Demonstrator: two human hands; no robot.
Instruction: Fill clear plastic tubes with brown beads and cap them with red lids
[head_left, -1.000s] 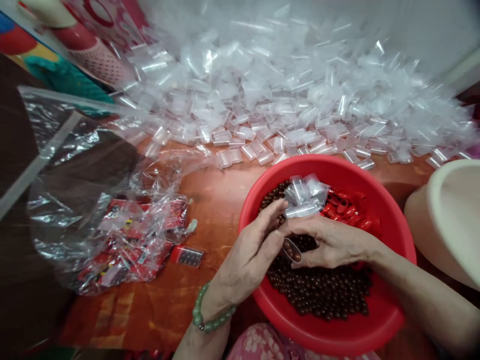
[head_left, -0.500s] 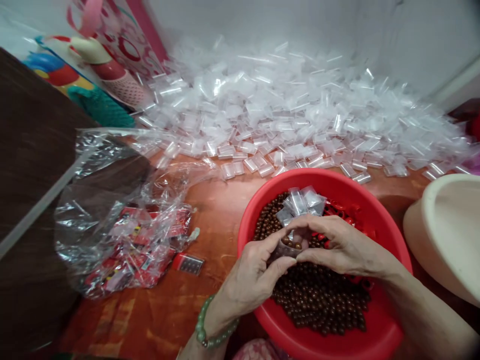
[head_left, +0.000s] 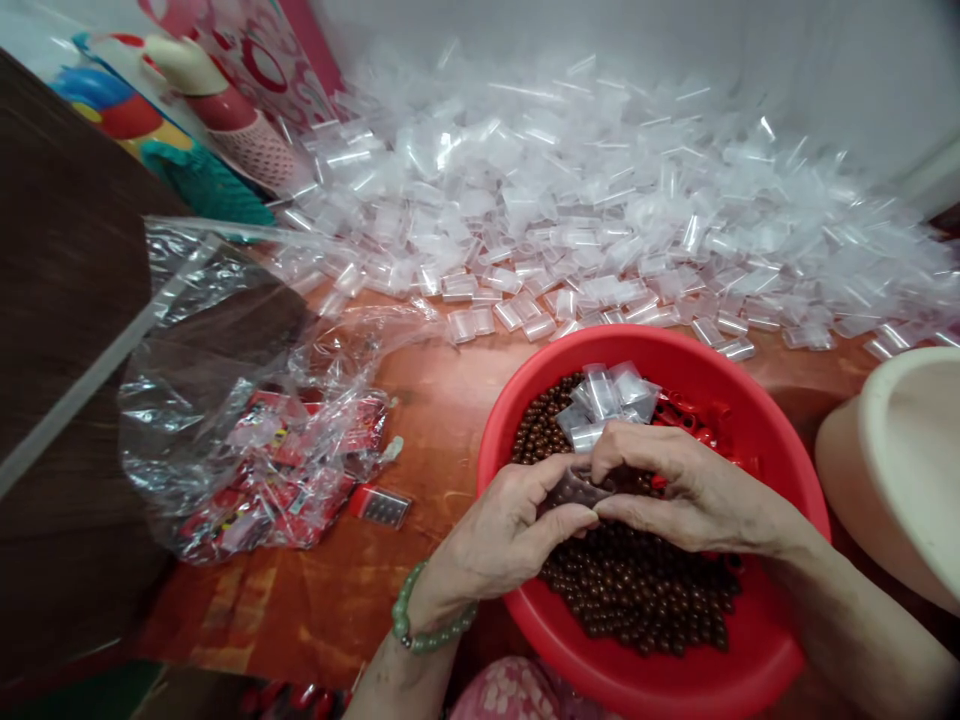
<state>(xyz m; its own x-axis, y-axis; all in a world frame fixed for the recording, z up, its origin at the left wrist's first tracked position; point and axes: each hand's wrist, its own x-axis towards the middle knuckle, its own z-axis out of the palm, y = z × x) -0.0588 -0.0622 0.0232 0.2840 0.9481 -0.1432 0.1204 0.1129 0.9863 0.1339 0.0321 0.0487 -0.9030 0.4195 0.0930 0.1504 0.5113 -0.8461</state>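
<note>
**Clamping a clear plastic sleeve (head_left: 577, 486) above the red basin (head_left: 757, 622)**

Holds the sleeve over the middle of the basin, with brown beads (head_left: 564, 490) showing darkly through it. Keeps the left hand (head_left: 517, 525) clamped on its left end and the right hand (head_left: 690, 490) clamped on its right end, with the thumb tips close together. Wears a green bead bracelet (head_left: 431, 636) on the left wrist.

Inside the basin, has loose brown beads (head_left: 645, 605) below the hands and along the left side, a few small clear packets (head_left: 600, 392) toward the far rim, and red plastic pieces (head_left: 701, 425) at far right. Faces a broad heap of clear sleeves (head_left: 585, 210) beyond the basin. Left of the basin, has a clear plastic bag (head_left: 172, 420) with red packages (head_left: 300, 440), and a small red-topped pack (head_left: 382, 506) just beside it. Right of the basin, has a cream tub (head_left: 847, 460).
</note>
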